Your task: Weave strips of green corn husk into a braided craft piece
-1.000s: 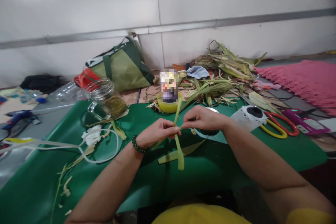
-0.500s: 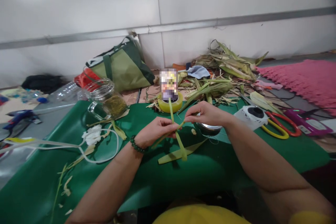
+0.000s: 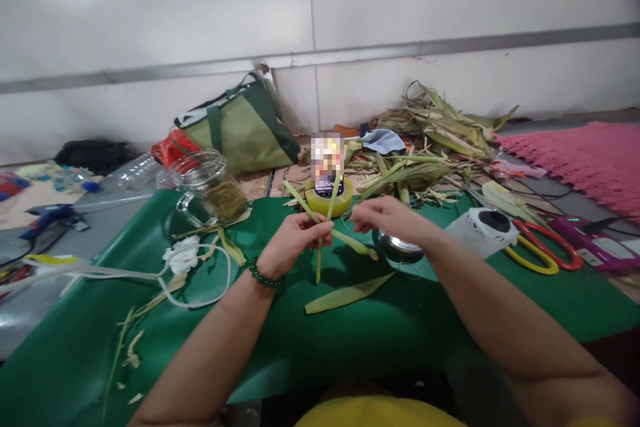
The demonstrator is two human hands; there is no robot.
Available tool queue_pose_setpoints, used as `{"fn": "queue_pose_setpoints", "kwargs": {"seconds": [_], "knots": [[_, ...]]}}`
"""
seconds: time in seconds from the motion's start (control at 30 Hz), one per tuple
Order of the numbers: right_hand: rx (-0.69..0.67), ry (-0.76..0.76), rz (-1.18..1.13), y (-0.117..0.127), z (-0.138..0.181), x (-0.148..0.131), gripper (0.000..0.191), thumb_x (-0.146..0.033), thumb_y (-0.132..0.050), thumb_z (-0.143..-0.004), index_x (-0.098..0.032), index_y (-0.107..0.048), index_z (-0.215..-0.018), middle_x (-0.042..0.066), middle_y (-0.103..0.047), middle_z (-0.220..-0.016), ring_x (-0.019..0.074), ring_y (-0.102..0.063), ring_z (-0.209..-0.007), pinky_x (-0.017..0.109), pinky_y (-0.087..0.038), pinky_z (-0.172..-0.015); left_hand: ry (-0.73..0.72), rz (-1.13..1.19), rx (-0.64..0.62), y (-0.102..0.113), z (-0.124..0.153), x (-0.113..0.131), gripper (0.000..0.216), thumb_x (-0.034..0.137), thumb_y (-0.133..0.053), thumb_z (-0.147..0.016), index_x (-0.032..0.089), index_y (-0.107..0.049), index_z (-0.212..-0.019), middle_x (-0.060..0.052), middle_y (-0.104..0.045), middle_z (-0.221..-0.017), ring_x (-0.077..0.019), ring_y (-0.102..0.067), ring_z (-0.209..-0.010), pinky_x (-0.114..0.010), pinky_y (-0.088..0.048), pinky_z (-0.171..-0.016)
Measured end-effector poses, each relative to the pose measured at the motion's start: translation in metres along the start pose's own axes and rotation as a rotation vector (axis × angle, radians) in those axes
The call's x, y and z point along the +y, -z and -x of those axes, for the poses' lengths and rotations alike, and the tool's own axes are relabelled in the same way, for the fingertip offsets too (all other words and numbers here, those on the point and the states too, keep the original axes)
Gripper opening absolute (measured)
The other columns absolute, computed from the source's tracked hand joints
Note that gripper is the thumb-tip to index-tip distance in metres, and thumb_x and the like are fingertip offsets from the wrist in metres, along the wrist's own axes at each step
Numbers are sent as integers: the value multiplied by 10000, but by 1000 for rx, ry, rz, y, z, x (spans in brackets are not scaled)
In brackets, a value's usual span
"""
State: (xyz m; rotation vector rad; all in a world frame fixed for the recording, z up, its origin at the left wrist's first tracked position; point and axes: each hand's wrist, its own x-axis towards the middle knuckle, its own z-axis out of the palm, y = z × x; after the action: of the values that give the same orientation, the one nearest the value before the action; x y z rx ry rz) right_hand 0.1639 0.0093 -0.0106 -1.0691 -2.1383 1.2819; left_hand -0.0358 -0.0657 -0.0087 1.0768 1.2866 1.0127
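Note:
Two crossed strips of green corn husk (image 3: 353, 242) are pinched between the thumb and fingers of my left hand (image 3: 299, 239). One strip slants down to the right; the other stands nearly upright. A dark green bead bracelet circles that wrist. Just to the right, clear of the strips, my right hand (image 3: 383, 219) has its fingers curled together; whether anything is in them cannot be made out. Below both hands a loose husk strip (image 3: 347, 293) lies flat on the green mat (image 3: 270, 347). Behind the strips a phone (image 3: 327, 163) leans upright in a yellow tape roll (image 3: 327, 205).
A husk pile (image 3: 445, 123) lies at the back right. Right of my hands are a metal tin (image 3: 400, 245), a white-wrapped roll (image 3: 483, 230) and red-and-yellow-handled scissors (image 3: 537, 253). A glass jar (image 3: 215, 197), white cable (image 3: 185, 307) and glue gun (image 3: 47, 221) are leftward.
My right hand has come away from the husk strip it was pinching at my left fingers. The strips in my left hand now cross at a different angle. The view has shifted slightly.

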Motion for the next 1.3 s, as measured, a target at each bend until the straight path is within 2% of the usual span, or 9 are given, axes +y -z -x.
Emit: {"fn": "queue_pose_setpoints", "kwargs": {"seconds": [0.13, 0.27, 0.47, 0.57, 0.67, 0.77, 1.07, 1.17, 1.3], "knots": [[-89, 152, 381, -34, 11, -15, 316, -390, -458, -903, -169, -622, -748, 21, -605, -652, 122, -509, -592, 230, -300, -538, -73, -11, -4, -6, -2, -5, 322, 396, -760, -608, 112, -679, -736, -19, -649, -608, -108, -556, -581, -219, -406, -543], [-74, 170, 545, -38, 16, -19, 284, -319, -412, -920, -175, -580, -743, 27, -584, -656, 127, -484, -583, 246, -270, -558, -90, 59, 76, -10, -3, -9, 324, 391, -783, -581, 109, -657, -679, -4, -631, -549, -100, -552, -552, -216, -425, -557], [-243, 56, 61, -28, 14, -20, 315, -297, -404, -880, -171, -507, -610, -32, -479, -490, 89, -423, -463, 216, -325, -507, 100, 214, -64, -5, -3, -5, 436, 517, -744, -608, 101, -680, -720, -39, -648, -573, -130, -613, -565, -222, -458, -535], [-227, -13, -180, -26, 11, -17, 300, -350, -473, -822, -171, -503, -583, -35, -486, -487, 90, -445, -461, 220, -352, -493, 56, 202, -56, -3, -3, -5, 398, 427, -805, -566, 106, -696, -774, -52, -688, -643, -133, -635, -625, -215, -468, -574], [-137, -40, -342, -27, 6, -12, 272, -414, -636, -704, -160, -573, -629, -16, -571, -600, 109, -518, -577, 238, -403, -578, -25, 292, 45, -4, -4, -6, 370, 312, -847, -512, 120, -693, -789, -44, -714, -704, -142, -653, -696, -232, -487, -664], [-90, -34, -379, -37, 1, -7, 276, -417, -716, -624, -155, -638, -654, 2, -620, -659, 125, -534, -638, 260, -406, -633, -113, 405, 131, -9, -6, -8, 350, 240, -859, -469, 117, -672, -738, -38, -718, -735, -155, -663, -732, -254, -496, -718], [111, 47, -394, -70, 6, -6, 336, -436, -662, -687, -141, -621, -530, 7, -576, -510, 114, -493, -526, 270, -372, -563, -246, 388, 293, -17, -5, -10, 274, 274, -824, -515, 114, -664, -669, -23, -691, -651, -156, -647, -685, -268, -495, -695], [129, 45, -340, -70, 9, -6, 345, -436, -643, -706, -141, -626, -527, 6, -557, -483, 118, -489, -519, 270, -364, -551, -222, 348, 284, -13, -6, -10, 294, 311, -825, -512, 119, -678, -680, -22, -689, -621, -152, -639, -651, -266, -494, -674], [100, 13, -381, -69, 8, -5, 358, -473, -654, -690, -139, -644, -562, 18, -601, -528, 126, -527, -535, 272, -395, -565, -137, 363, 165, -7, -6, -8, 356, 360, -826, -522, 111, -693, -739, -45, -705, -633, -160, -651, -636, -277, -507, -670]]}}
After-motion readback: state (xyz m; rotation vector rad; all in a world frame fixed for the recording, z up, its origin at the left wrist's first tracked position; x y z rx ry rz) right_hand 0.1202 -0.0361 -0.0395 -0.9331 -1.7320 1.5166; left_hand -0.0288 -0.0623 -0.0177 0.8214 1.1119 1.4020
